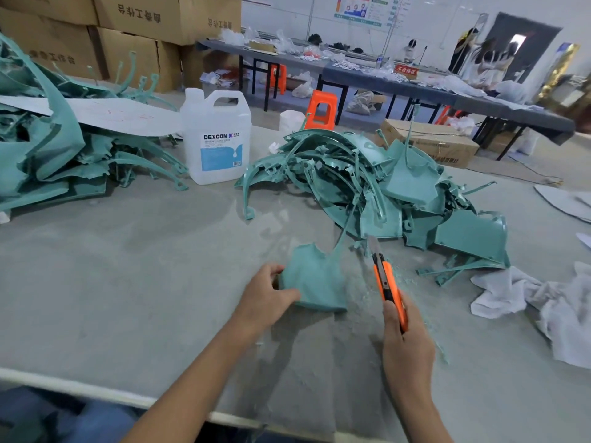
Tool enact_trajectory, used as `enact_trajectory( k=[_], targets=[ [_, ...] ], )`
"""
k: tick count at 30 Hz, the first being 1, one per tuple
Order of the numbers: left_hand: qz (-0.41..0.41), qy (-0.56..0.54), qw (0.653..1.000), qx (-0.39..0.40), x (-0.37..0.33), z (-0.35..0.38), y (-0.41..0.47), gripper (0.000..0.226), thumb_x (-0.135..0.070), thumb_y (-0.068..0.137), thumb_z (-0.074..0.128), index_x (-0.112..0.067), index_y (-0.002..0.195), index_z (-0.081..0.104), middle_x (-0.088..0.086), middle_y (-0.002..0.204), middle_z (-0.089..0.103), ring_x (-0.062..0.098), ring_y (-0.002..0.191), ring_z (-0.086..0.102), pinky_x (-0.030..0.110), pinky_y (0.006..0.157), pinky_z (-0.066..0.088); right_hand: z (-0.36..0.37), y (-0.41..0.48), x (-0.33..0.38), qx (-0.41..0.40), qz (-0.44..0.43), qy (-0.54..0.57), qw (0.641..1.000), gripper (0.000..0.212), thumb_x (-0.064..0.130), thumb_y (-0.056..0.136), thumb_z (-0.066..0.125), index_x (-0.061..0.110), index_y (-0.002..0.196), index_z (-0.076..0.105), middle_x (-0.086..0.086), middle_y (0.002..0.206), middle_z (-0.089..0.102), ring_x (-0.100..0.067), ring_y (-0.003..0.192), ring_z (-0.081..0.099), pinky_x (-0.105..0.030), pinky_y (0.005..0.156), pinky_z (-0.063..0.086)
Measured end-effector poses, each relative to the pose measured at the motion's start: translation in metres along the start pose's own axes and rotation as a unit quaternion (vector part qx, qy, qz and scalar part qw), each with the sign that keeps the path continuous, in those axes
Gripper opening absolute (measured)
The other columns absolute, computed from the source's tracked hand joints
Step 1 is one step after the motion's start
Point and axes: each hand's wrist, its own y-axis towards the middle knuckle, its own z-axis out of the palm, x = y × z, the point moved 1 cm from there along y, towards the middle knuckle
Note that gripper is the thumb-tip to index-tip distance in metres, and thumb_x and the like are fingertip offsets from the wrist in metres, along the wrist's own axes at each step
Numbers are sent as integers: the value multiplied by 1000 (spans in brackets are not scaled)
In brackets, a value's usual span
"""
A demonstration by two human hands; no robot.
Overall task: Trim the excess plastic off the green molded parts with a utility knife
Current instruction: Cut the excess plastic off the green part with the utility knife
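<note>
My left hand (267, 294) grips the left edge of a green molded part (315, 279), a curved panel with a thin sprue rising from its upper right corner, held just above the grey table (128, 266). My right hand (406, 342) holds an orange and black utility knife (388, 282) by its handle. Its blade is extended and points away from me, a short way to the right of the part and not touching it. Green shavings lie on the table around the knife.
A big heap of green parts (383, 187) lies behind the knife, another pile (48, 148) at far left. A white DEXCON jug (216, 139) stands between them. White rags (543, 302) lie at right. Cardboard boxes (128, 33) and work tables with people stand behind.
</note>
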Motion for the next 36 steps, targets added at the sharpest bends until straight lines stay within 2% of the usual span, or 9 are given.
enact_trajectory(
  k=[2, 5, 7, 9, 11, 16, 26, 33, 36],
  targets=[
    [-12, -37, 998, -50, 0, -17, -3, 51, -33, 57, 65, -29, 108, 58, -1, 105, 70, 13, 83, 68, 34, 78, 56, 0, -1, 0, -1, -4, 2, 1000, 33, 52, 100, 43, 48, 133, 49, 10, 99, 67, -16, 88, 62, -39, 76, 51],
    [3, 27, 992, -125, 10, -55, -9, 37, -37, 64, 57, -32, 101, 61, -5, 99, 71, 22, 92, 67, 41, 88, 54, -1, -2, 2, -3, -17, 12, 1000, 31, 47, 100, 47, 43, 131, 51, 9, 89, 66, -16, 80, 63, -39, 70, 50],
    [-18, 69, 992, -100, 17, -80, -12, 32, -40, 65, 56, -34, 95, 65, -5, 99, 73, 24, 95, 68, 44, 90, 54, 0, -2, 3, -8, -26, 8, 1000, 30, 43, 99, 52, 39, 129, 55, 10, 85, 64, -15, 76, 63, -36, 66, 48],
    [-23, 227, 971, -69, 19, -97, -16, 33, -49, 64, 55, -38, 94, 66, -5, 111, 70, 23, 107, 63, 38, 97, 49, 1, -3, 5, -9, -37, 0, 999, 30, 39, 97, 56, 35, 126, 59, 11, 86, 66, -14, 75, 62, -32, 65, 45],
    [21, 374, 924, -80, 16, -93, -20, 49, -62, 68, 58, -40, 111, 63, -2, 129, 58, 26, 121, 50, 38, 104, 40, 2, -4, 8, 1, -51, -14, 999, 32, 36, 95, 61, 29, 126, 64, 9, 92, 69, -15, 79, 64, -31, 69, 46],
    [49, 451, 891, -19, 7, -32, -24, 117, -96, 53, 37, -25, 145, 29, -4, 147, 37, 22, 135, 36, 41, 107, 30, 0, -14, 19, 51, -101, -66, 991, 24, 34, 91, 67, 27, 114, 70, 11, 87, 66, -14, 76, 64, -27, 65, 44],
    [77, 465, 880, -55, 24, -16, -20, 123, -96, 56, 23, -26, 157, 11, -2, 156, 21, 22, 139, 21, 38, 112, 15, -6, -4, 73, 234, -220, -273, 907, 28, 47, 103, 39, 29, 110, 60, 6, 78, 62, -16, 67, 59, -31, 60, 46],
    [72, 476, 875, -50, 24, -16, -21, 124, -96, 56, 18, -26, 158, 6, 1, 159, 18, 24, 141, 18, 39, 115, 13, -11, 19, 99, 251, -271, -395, 841, 34, 46, 106, 27, 24, 107, 53, 7, 78, 57, -14, 60, 57, -26, 51, 44],
    [72, 473, 877, -37, 24, -17, -20, 122, -96, 59, 23, -26, 158, 2, 2, 158, 17, 25, 142, 16, 40, 116, 12, -31, 67, 106, 181, -273, -466, 822, 36, 42, 107, 25, 19, 108, 53, 10, 71, 47, -12, 53, 51, -26, 45, 43]
  ],
)
